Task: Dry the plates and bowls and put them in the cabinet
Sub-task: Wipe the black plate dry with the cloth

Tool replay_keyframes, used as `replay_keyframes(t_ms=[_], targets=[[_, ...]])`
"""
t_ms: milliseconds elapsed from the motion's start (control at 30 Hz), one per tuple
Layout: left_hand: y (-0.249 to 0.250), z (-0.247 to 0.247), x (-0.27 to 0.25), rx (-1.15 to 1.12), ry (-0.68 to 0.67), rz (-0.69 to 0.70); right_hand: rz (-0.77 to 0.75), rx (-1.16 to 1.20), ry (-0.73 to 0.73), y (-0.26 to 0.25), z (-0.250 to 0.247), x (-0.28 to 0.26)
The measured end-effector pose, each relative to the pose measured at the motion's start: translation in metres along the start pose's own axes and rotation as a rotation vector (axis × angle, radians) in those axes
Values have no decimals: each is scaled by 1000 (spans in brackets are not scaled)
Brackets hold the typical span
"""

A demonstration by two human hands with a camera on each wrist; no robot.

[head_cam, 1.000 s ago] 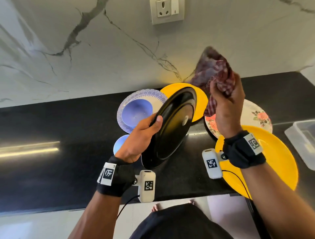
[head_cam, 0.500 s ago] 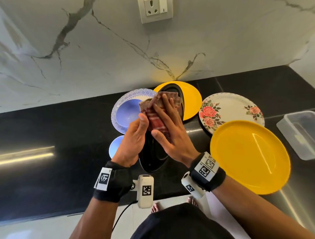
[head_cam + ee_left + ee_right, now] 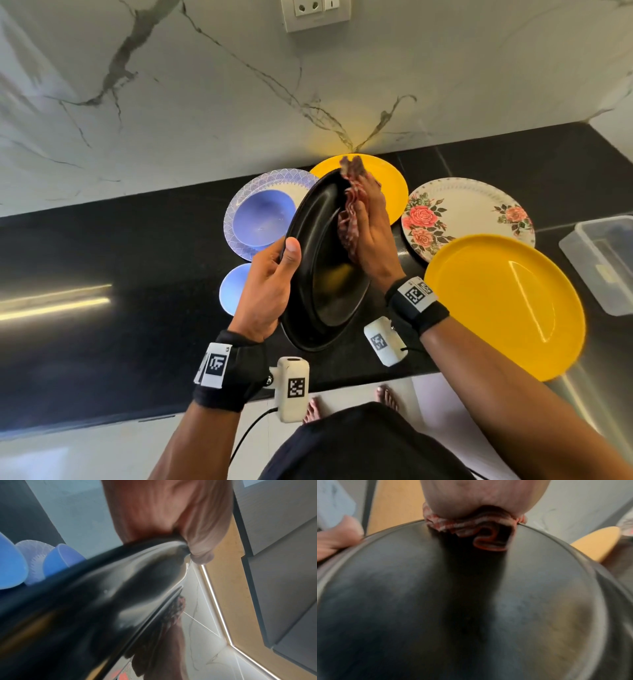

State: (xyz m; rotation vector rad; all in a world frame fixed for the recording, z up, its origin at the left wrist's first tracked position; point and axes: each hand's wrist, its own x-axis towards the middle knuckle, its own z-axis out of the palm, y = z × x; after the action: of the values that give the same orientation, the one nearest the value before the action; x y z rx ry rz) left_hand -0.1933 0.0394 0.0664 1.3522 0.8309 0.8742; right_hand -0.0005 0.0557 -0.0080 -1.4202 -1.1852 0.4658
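A black plate [image 3: 325, 274] stands tilted on edge above the black counter [image 3: 120, 267]. My left hand [image 3: 270, 284] grips its left rim, thumb on the inner face. A red checked cloth [image 3: 349, 219] lies against the upper part of that face, and my right hand [image 3: 371, 236] presses it there with straight fingers. In the left wrist view the left hand [image 3: 171, 513] pinches the plate [image 3: 85, 601] at its rim. Seen from the right wrist, the right hand [image 3: 481, 496] bears on the bunched cloth [image 3: 471, 526] near the top of the plate [image 3: 453, 608].
On the counter lie a yellow plate [image 3: 507, 301] at front right, a floral plate [image 3: 472, 205], another yellow plate [image 3: 390, 185] behind, a patterned plate [image 3: 274, 181] holding a blue bowl [image 3: 263, 219], and a second blue bowl [image 3: 233, 291]. A clear container [image 3: 606, 260] sits far right.
The right hand came down from the air with the cloth and pressed it onto the black plate, then slid it toward the plate's upper edge. The left hand keeps its grip.
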Motion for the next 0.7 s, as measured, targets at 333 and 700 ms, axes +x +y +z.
replay_keyframes(t_ms=[333,700], targets=[[6,17,-9,14,156,-18,221,266,-120,33,-5,-27],[-6,6,-10,-100,187,-65,455,110,-357,32,-7,-93]])
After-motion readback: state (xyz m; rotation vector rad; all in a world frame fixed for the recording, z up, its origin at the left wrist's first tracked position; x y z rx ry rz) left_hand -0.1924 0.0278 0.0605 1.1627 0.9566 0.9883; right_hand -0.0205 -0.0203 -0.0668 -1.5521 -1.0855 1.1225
